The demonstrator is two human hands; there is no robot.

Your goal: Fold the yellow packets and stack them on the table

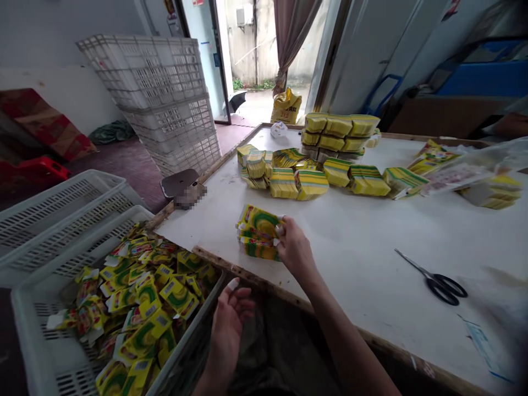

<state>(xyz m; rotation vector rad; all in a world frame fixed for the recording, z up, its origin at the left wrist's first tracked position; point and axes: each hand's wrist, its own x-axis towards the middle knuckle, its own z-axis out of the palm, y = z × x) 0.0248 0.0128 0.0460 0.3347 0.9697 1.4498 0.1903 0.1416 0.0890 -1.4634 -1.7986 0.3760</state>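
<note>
My right hand (297, 247) grips the right end of some flat yellow-and-green cartons (259, 228) on the white table, with its fingers closed around their edge. Something white covers a fingertip of that hand. My left hand (231, 308) hangs below the table edge beside the crate, palm turned up, fingers loosely curled and apart, with nothing in it. White tape shows on one of its fingertips. To its left, a white plastic crate (31, 324) holds many loose yellow cartons (144, 297). Bundled stacks of flat cartons (284, 183) stand farther back on the table.
Black-handled scissors (443, 286) lie on the right of the table (350, 236). A phone (180, 183) rests at the left corner. Taller carton stacks (340, 132) and a clear plastic bag (474, 168) are at the back. Stacked white crates (165, 93) stand on the floor beyond.
</note>
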